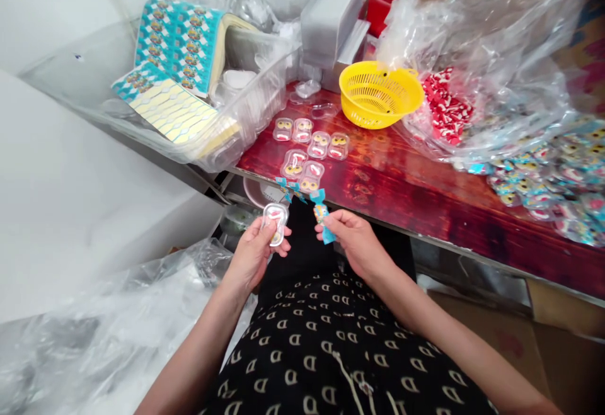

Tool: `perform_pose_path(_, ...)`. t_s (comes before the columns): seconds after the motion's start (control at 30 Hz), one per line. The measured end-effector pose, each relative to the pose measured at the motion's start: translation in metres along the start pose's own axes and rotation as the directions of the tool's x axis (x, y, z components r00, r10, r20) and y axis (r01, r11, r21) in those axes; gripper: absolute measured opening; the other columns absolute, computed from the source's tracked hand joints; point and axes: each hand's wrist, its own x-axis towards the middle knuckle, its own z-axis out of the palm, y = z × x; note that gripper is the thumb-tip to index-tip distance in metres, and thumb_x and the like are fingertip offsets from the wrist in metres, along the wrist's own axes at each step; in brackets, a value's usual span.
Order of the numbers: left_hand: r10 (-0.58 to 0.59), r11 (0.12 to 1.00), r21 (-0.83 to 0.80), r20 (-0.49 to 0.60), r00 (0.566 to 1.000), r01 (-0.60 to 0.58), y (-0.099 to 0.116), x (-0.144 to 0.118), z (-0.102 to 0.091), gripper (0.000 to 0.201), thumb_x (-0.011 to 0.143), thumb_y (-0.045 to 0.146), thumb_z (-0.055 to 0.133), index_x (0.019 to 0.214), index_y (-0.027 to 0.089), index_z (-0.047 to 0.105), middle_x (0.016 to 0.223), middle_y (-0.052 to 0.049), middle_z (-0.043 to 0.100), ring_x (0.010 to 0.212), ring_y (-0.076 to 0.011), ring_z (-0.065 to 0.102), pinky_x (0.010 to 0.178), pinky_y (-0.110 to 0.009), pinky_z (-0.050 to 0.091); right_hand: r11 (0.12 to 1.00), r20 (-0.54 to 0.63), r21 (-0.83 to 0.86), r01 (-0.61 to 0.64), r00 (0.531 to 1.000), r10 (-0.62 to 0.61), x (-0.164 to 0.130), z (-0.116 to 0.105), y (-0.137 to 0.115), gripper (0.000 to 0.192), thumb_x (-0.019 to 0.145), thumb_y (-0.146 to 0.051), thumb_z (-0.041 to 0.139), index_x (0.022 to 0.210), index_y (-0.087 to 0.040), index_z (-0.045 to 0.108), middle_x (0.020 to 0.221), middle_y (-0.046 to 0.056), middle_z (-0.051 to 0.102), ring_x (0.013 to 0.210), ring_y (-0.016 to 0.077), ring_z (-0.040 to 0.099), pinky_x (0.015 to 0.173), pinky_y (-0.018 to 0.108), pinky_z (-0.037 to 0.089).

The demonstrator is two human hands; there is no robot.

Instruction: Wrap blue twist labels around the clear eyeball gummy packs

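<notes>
Between the thumb and fingers of my left hand is a small clear plastic case with red and yellow pieces inside. My right hand pinches a blue printed sticker, held apart from the case. More blue stickers hang at the table's front edge, just beyond my hands. Several similar filled clear cases lie in pairs on the glossy red-brown table.
A clear plastic bin at the left holds sticker sheets and clear shells. Behind the cases stands a yellow basket. To the right are a plastic bag with red-and-white pieces and a heap of labelled cases.
</notes>
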Motion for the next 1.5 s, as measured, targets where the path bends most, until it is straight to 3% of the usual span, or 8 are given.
perform_pose_path(0.13, 0.016, 1.000, 0.025, 0.095, 0.995, -0.018, 0.001, 0.006, 0.032, 0.036, 0.081, 0.041, 0.078, 0.100, 0.015, 0.060, 0.080, -0.003, 0.072, 0.055, -0.0111, 0.063, 0.049, -0.022, 0.046, 0.989, -0.006, -0.032, 0.148, 0.989, -0.148, -0.014, -0.018, -0.022, 0.033, 0.071, -0.049, 0.086, 0.075, -0.021, 0.069, 0.066, -0.001, 0.070, 0.061, 0.0121, 0.060, 0.065, 0.027, 0.048)
perform_pose_path(0.33, -0.027, 0.999, 0.053, 0.288, 0.957, 0.012, -0.001, 0.019, 0.088, 0.027, 0.083, 0.033, 0.072, 0.101, 0.017, 0.060, 0.076, 0.000, 0.069, 0.055, -0.0106, 0.060, 0.051, -0.023, 0.042, 0.932, 0.080, -0.242, 0.270, 0.963, -0.258, -0.012, -0.035, -0.037, 0.036, 0.082, -0.055, 0.076, 0.073, -0.021, 0.066, 0.065, -0.001, 0.065, 0.058, 0.0121, 0.054, 0.059, 0.027, 0.043)
perform_pose_path(0.53, -0.068, 0.988, 0.154, 0.328, 0.942, 0.018, -0.009, 0.025, 0.114, 0.013, 0.076, 0.019, 0.061, 0.089, 0.016, 0.062, 0.065, 0.000, 0.063, 0.057, -0.0123, 0.058, 0.055, -0.025, 0.041, 0.827, 0.114, -0.464, 0.319, 0.947, -0.301, -0.008, -0.049, -0.044, 0.032, 0.086, -0.048, 0.071, 0.070, -0.021, 0.063, 0.060, -0.003, 0.063, 0.054, 0.0110, 0.052, 0.056, 0.026, 0.040)
perform_pose_path(0.83, -0.077, 0.989, 0.143, 0.285, 0.955, 0.037, -0.011, 0.027, 0.125, 0.015, 0.073, 0.021, 0.060, 0.087, 0.017, 0.061, 0.067, 0.000, 0.064, 0.061, -0.0141, 0.060, 0.059, -0.026, 0.044, 0.799, 0.058, -0.515, 0.310, 0.943, -0.328, -0.003, -0.050, -0.047, 0.030, 0.085, -0.046, 0.068, 0.068, -0.022, 0.062, 0.054, -0.003, 0.061, 0.049, 0.0111, 0.052, 0.052, 0.025, 0.038)
perform_pose_path(1.23, -0.068, 0.991, 0.132, 0.281, 0.957, 0.031, -0.014, 0.028, 0.121, 0.010, 0.076, 0.026, 0.060, 0.082, 0.017, 0.061, 0.063, -0.001, 0.063, 0.061, -0.0145, 0.059, 0.062, -0.028, 0.045, 0.771, 0.032, -0.567, 0.292, 0.942, -0.333, -0.001, -0.048, -0.046, 0.029, 0.084, -0.044, 0.066, 0.064, -0.023, 0.060, 0.053, -0.002, 0.063, 0.049, 0.0119, 0.053, 0.052, 0.025, 0.038)
perform_pose_path(1.5, 0.045, 0.957, 0.264, 0.289, 0.956, -0.124, -0.027, 0.032, 0.116, 0.029, 0.094, 0.047, 0.057, 0.094, 0.018, 0.063, 0.065, -0.001, 0.065, 0.058, -0.0147, 0.058, 0.061, -0.028, 0.046, 0.720, 0.012, -0.635, 0.280, 0.935, -0.353, -0.002, -0.043, -0.044, 0.029, 0.088, -0.042, 0.064, 0.066, -0.022, 0.060, 0.055, -0.001, 0.067, 0.052, 0.0134, 0.060, 0.058, 0.027, 0.044)
